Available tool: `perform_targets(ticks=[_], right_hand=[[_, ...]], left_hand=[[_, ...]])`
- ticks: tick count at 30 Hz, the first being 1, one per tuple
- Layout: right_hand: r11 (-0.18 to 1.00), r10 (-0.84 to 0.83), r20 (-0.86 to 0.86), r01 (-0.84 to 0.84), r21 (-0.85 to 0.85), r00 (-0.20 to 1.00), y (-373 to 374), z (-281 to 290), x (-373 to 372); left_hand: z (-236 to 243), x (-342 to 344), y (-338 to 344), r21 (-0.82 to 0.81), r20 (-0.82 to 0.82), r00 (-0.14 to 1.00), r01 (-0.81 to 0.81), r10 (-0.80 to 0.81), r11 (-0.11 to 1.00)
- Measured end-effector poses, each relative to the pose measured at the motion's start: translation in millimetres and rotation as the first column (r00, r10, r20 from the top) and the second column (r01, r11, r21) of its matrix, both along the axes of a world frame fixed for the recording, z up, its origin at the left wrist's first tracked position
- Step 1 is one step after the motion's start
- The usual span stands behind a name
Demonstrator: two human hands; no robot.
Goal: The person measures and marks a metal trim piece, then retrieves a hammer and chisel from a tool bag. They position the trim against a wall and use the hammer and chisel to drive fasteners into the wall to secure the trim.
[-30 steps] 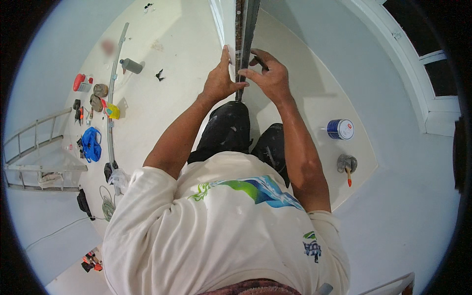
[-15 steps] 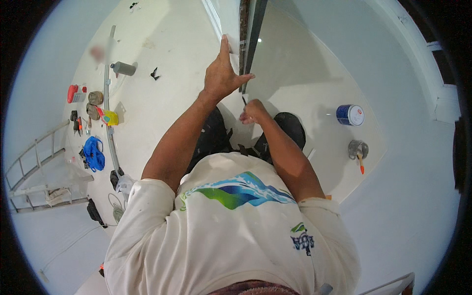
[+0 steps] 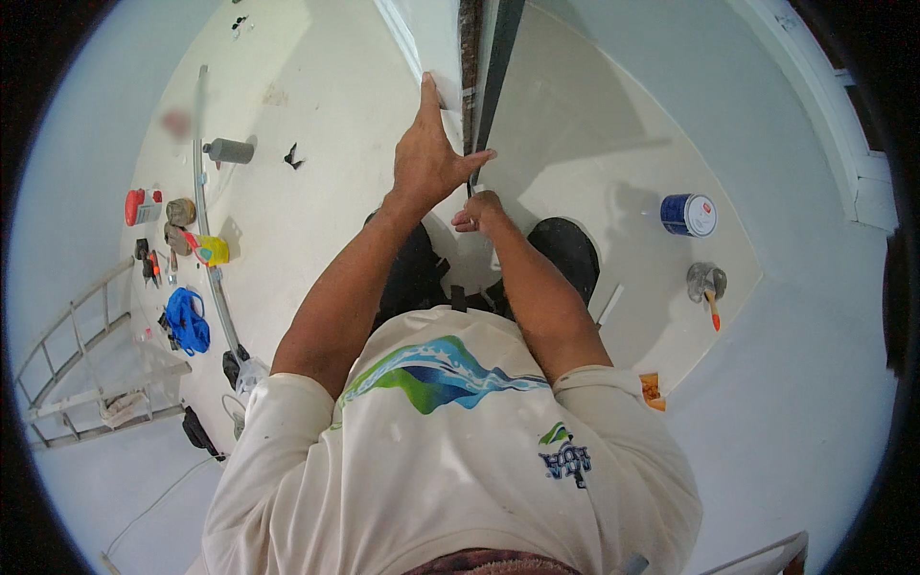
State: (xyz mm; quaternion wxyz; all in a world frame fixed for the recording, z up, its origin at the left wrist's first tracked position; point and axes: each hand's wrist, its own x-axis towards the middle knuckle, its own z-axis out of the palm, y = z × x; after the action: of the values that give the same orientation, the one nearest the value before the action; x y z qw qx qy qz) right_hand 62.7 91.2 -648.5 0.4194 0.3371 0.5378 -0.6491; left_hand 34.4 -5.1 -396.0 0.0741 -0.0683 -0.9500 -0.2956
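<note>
the right hand's (image 3: 482, 213) grip is curled closed on a slim dark tool (image 3: 471, 189), mostly hidden by the fingers, so its kind is hard to tell. it sits at the near, lower end of an upright white panel (image 3: 443, 48), seen almost edge-on, with a dark strip (image 3: 499, 67) running along its right side. just above, the left hand (image 3: 426, 163) lies spread against the panel, fingers pointing away from the body and thumb stretched across the edge, its grip apart. below the hands are dark trousers (image 3: 398, 278) and a cream shirt (image 3: 412, 479) with a green and blue wave. on the pale floor (image 3: 335, 240) to the right stand a blue tin (image 3: 687, 216) and a grey pot (image 3: 698, 278) with an orange-handled brush (image 3: 713, 311). to the left are a grey bottle (image 3: 230, 150), a long metal rail (image 3: 201, 192), a yellow container (image 3: 215, 251), a blue bag (image 3: 188, 321) and, farthest out, a ladder (image 3: 73, 308).
</note>
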Motion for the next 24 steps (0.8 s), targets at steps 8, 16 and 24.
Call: perform_targets(ticks=[8,16,24], right_hand=[[0.993,-0.049,-0.062,0.042,-0.106,0.997,5,19,19],[0.996,-0.07,0.074,0.074,-0.054,0.995,6,-4,-1],[0.965,-0.166,-0.081,0.145,-0.216,0.983,12,65,19]], left_hand=[[-3,2,-4,-0.059,0.0,1.0,-0.03,0.03,0.998],[2,-4,4,-0.044,-0.027,1.0,0.005,-0.007,0.999],[1,2,1,-0.058,0.013,1.0,-0.027,0.027,0.998]])
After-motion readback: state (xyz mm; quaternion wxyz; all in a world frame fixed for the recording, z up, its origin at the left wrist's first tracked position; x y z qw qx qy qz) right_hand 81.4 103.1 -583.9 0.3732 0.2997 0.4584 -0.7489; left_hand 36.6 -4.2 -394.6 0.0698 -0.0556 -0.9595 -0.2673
